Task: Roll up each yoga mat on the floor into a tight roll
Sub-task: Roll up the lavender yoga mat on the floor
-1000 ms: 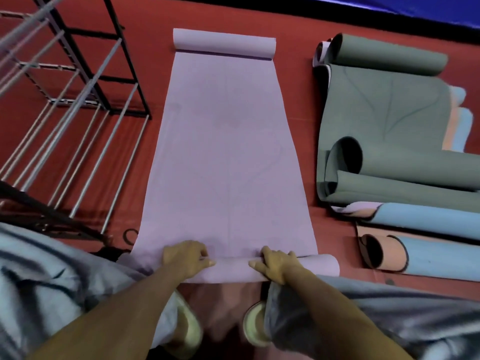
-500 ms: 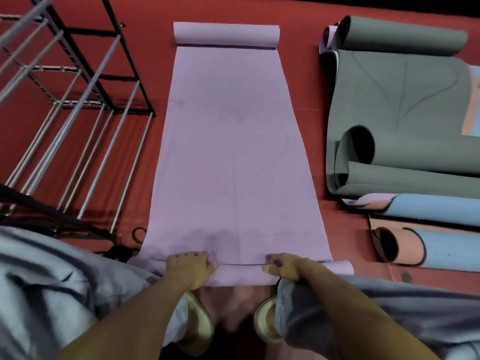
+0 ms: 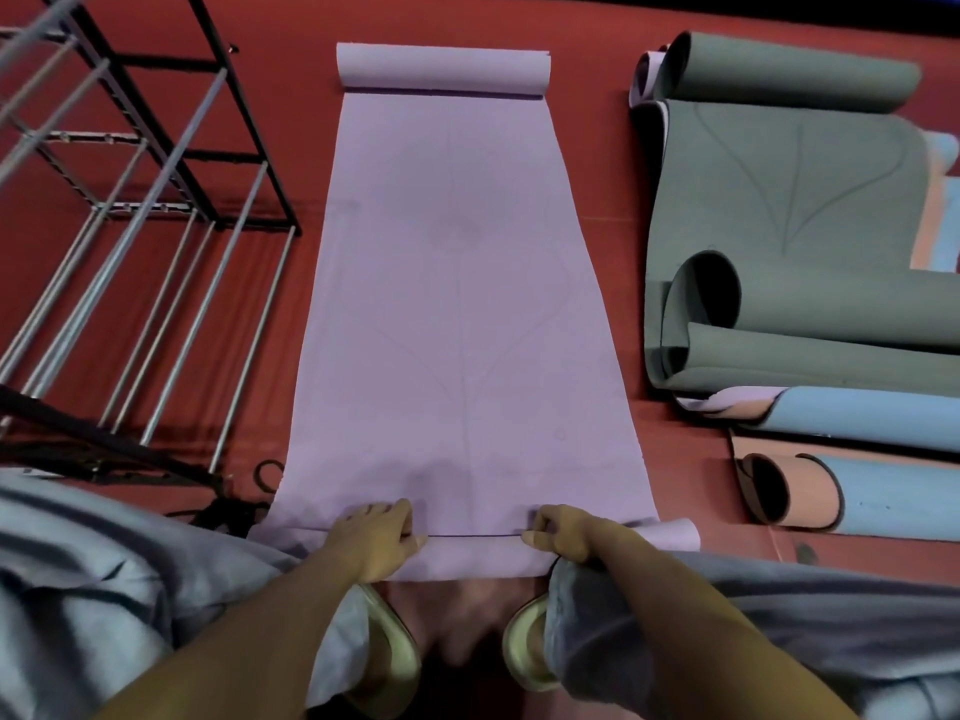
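A lilac yoga mat (image 3: 457,304) lies unrolled on the red floor, running away from me, its far end curled into a small roll (image 3: 441,70). Its near end is turned over into a thin roll (image 3: 472,556) just in front of my feet. My left hand (image 3: 376,537) lies over the left part of that roll with fingers curled round it. My right hand (image 3: 569,532) grips the right part of the roll, fingers bent over its top. To the right lie a grey-green mat (image 3: 789,226), loosely folded and curled, and a blue and peach mat (image 3: 852,491), partly rolled.
A black and silver metal rack (image 3: 140,241) lies tipped on the floor at the left, close to the lilac mat's edge. A dark strap (image 3: 267,472) sits by the mat's near left corner. My knees in grey-blue trousers frame the bottom.
The near roll has stayed thin under both hands, which have shifted slightly forward along it. The view has tilted a little, bringing the far roll lower in frame.
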